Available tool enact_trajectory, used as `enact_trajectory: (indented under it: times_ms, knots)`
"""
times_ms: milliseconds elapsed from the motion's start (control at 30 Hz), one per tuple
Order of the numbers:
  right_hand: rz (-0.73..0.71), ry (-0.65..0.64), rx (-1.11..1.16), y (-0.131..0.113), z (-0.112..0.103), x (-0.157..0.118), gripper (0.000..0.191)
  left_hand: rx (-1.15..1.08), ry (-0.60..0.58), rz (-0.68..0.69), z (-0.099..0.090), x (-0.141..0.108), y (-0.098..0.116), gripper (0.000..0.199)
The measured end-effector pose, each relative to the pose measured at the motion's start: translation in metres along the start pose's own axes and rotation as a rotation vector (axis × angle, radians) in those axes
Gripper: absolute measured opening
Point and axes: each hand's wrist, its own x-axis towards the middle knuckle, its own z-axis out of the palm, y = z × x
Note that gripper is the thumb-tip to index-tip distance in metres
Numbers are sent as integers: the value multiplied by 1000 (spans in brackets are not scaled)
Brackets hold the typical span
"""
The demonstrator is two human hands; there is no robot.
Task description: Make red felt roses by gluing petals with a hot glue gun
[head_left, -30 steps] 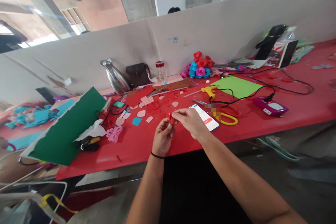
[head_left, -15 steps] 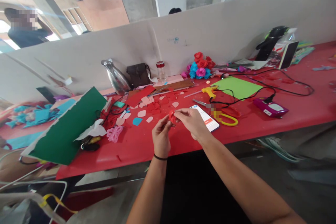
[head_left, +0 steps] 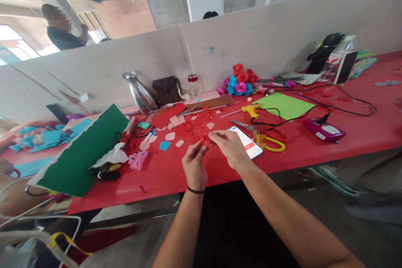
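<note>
Between my two hands is a small red paper piece (head_left: pixel 205 138), held above the red tabletop (head_left: pixel 163 180). My left hand (head_left: pixel 194 165) pinches it from the left with thumb and forefinger. The fingertips of my right hand (head_left: pixel 228 144) are closed on its upper right side. A lit phone (head_left: pixel 251 149) lies just right of my right hand, beside scissors with yellow handles (head_left: pixel 274 144). Pink paper petals (head_left: pixel 170 136) and a blue petal (head_left: pixel 165 145) are scattered left of and beyond my hands.
A yellow glue gun (head_left: pixel 250 111) rests near a light green sheet (head_left: pixel 284 104). Its black cable runs toward a purple power socket (head_left: pixel 325 129). Paper flowers (head_left: pixel 241 79), a steel jug (head_left: pixel 140 94) and a glass bottle (head_left: pixel 194 86) stand at the back. A green board (head_left: pixel 84 155) leans left.
My left hand has turned slightly and its wrist has shifted a little right. The red piece looks flatter between my fingertips. A person beyond the partition has moved right.
</note>
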Motion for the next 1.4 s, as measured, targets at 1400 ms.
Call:
enact_trajectory:
  times_ms: [1400]
  knots:
    - [-197, -161, -327, 37, -11, -28, 18, -181, -41, -399, 2, -1, 28, 28]
